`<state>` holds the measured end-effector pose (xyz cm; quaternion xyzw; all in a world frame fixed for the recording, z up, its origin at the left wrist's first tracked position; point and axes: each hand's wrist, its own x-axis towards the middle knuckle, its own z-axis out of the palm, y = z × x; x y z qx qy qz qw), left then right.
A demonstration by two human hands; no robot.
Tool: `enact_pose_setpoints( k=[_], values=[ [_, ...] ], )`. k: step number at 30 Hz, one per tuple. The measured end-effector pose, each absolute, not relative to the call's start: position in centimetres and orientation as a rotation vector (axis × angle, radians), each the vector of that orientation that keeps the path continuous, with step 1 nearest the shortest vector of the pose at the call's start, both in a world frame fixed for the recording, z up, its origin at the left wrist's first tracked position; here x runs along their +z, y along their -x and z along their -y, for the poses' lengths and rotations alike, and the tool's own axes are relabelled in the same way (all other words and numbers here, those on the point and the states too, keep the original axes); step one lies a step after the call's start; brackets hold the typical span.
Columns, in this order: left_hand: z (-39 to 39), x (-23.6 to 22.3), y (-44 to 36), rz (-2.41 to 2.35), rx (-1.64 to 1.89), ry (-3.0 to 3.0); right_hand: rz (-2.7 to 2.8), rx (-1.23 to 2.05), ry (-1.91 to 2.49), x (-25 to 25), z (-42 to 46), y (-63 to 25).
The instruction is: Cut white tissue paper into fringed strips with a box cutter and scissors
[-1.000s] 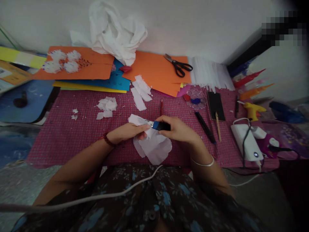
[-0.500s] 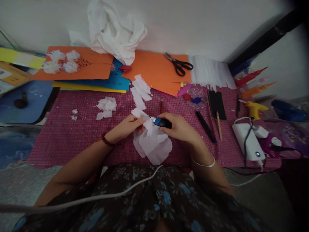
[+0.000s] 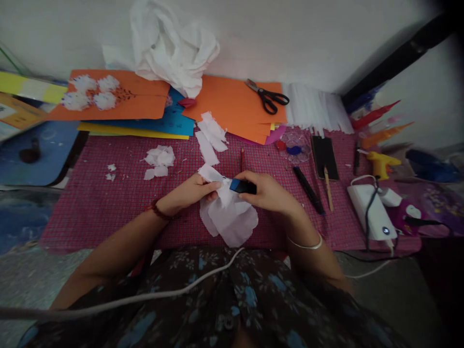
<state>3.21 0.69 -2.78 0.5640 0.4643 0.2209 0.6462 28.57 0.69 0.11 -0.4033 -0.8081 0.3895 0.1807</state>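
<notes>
Mid-frame, the L hand [image 3: 195, 191] has its fingers pinched on thin white paper [image 3: 232, 222], whose loose, petal-like part spreads twd. bottom centre of the frame, and the R hand [image 3: 268, 192], just right of centre, has its fingers closed round a blk tool w/ a blue end [image 3: 241, 187], that end at the paper's upper part (touching or just beside, can't tell). Above centre on the checked table [image 3: 119, 208] lie white strips [image 3: 208, 149] & a red pencil [image 3: 242, 159], w/ white scraps [image 3: 159, 160] left of centre; scissors [image 3: 268, 98] rest on orange sheets [image 3: 228, 104], upper centre-right, & a blk marker [image 3: 308, 190] lies right of the R hand.
</notes>
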Motion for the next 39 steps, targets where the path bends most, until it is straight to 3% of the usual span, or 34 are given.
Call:
enact_pose_setpoints(
  k=[25, 39],
  values=[
    [-0.3, -2.4, -3.4, -0.995, 0.496, -1.332, 2.228, 1.139, 1.085, 0.0, -0.9, -28.6],
    [-1.1, -2.4, -3.3, -1.073, 0.705, -1.267, 2.294, 1.012, 1.16, 0.0, -0.8, -28.5]
  ],
)
